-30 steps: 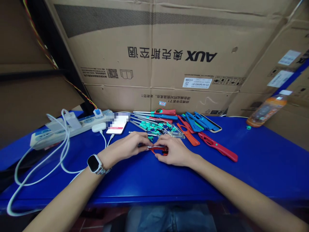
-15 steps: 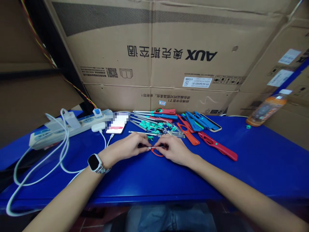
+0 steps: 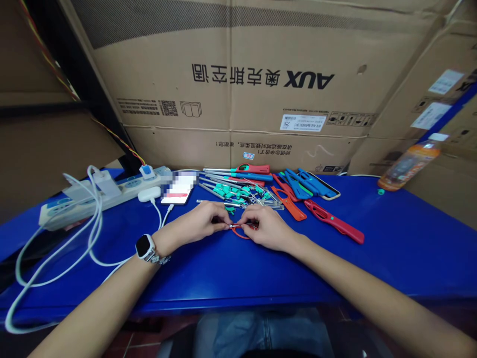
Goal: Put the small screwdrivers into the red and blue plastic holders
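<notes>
Both my hands meet at the middle of the blue table (image 3: 391, 253). My left hand (image 3: 201, 222), with a smartwatch (image 3: 145, 247) on the wrist, pinches the thin metal end of a small red lighter part (image 3: 240, 229). My right hand (image 3: 266, 227) is closed over the red part's other end. The piece rests low on the tabletop between my fingertips. Just behind my hands lies a pile of metal rods and teal pieces (image 3: 238, 193), with red, orange and blue plastic lighter handles (image 3: 298, 191) to its right.
A white power strip (image 3: 93, 196) with plugs and white cables (image 3: 55, 253) lies at the left. A phone (image 3: 179, 189) sits beside it. An orange bottle (image 3: 410, 163) leans at the right. Large cardboard boxes (image 3: 238, 84) wall the table's back.
My right hand has shifted from covering the red part to pinching it near its top. The view has tilted slightly. My hands stay in the same spot.
</notes>
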Demonstrator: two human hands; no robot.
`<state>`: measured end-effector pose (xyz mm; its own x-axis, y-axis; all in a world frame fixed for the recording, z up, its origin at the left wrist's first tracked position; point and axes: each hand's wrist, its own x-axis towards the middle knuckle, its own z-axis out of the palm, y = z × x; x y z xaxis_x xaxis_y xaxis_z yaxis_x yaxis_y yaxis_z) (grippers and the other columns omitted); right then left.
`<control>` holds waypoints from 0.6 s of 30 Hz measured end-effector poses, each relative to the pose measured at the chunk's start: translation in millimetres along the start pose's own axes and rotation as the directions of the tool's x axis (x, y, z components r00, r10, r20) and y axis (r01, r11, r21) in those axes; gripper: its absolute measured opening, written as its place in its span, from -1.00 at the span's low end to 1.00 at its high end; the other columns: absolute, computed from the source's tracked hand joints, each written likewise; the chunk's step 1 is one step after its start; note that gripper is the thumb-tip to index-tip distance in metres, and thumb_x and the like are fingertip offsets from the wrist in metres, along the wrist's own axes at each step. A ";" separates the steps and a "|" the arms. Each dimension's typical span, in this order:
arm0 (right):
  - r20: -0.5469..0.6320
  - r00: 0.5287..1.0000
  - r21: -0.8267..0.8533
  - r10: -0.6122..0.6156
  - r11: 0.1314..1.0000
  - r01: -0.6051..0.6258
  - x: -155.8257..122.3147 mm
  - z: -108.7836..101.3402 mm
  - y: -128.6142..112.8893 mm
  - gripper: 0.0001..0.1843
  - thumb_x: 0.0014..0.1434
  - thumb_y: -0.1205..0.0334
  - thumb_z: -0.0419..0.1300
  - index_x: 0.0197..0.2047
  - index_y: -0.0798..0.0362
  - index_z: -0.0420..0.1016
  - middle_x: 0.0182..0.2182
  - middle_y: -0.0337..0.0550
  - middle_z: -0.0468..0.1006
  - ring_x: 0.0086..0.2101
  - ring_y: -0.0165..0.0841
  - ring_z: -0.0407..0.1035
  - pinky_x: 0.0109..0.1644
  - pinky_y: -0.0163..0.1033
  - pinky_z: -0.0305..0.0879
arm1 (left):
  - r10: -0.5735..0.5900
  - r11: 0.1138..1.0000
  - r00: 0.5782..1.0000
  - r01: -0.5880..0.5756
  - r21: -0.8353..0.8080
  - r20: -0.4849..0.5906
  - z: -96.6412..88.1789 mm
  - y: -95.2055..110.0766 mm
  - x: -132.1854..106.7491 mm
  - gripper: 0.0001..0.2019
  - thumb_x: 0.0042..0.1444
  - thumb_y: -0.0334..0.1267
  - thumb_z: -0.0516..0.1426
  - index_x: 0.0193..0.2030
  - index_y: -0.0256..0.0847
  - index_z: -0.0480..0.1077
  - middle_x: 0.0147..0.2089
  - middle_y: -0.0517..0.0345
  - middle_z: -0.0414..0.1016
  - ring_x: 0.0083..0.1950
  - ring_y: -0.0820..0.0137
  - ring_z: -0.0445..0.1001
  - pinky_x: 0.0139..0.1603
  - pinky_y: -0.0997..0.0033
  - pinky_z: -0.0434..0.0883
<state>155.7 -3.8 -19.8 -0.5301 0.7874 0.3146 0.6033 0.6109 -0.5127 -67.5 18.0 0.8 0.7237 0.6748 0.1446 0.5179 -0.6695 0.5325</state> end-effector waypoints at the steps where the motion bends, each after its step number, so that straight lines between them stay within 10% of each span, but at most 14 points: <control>1: 0.002 1.000 0.004 0.000 1.000 0.000 0.1 0.2 0.4 -0.83 0.09 0.43 0.20 -0.32 0.04 0.61 -0.35 -0.21 0.55 -0.34 -0.40 0.37 -0.28 -0.32 0.21 | -0.010 1.000 1.000 0.010 -0.024 0.001 0.4 -1.1 0.2 -0.86 0.19 -0.26 0.18 -0.30 -0.24 0.55 -0.29 0.10 0.52 -0.28 0.37 0.47 -0.21 0.42 0.36; 18: 0.063 0.997 -0.158 -0.050 0.986 0.059 -12.5 -31.0 -1.0 -0.88 0.22 0.34 0.20 -0.23 0.06 0.58 -0.30 -0.13 0.50 -0.30 -0.36 0.36 -0.22 -0.25 0.26 | -0.070 0.997 0.998 0.070 -0.039 0.000 3.8 -3.2 0.4 -0.89 0.14 -0.29 0.20 -0.34 -0.23 0.56 -0.33 0.13 0.55 -0.33 0.41 0.47 -0.30 0.47 0.36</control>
<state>180.2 -11.7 1.5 -0.5961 0.7492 0.2888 0.6571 0.6619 -0.3606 -67.2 19.3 -4.0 0.6858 0.7199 0.1068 0.5490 -0.6081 0.5734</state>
